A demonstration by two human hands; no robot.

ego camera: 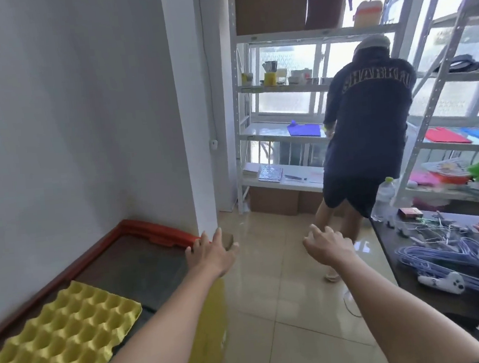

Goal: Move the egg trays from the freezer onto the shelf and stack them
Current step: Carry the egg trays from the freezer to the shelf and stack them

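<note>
Both the left hand (210, 253) and right hand (329, 244) were open and empty, while the yellow egg tray (58, 339) lay on the freezer (141, 265); best to grip its two opposite edges and carry it level toward the shelf (271, 133).

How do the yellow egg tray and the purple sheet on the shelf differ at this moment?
The yellow egg tray lies on the freezer lid near the camera; the purple sheet lies on a middle board of the white shelf across the room. The tray's surface is dimpled with cups; the sheet looks flat, and blur hides any relief. Both lie flat, and neither is touched by the left hand or the right hand.
</note>
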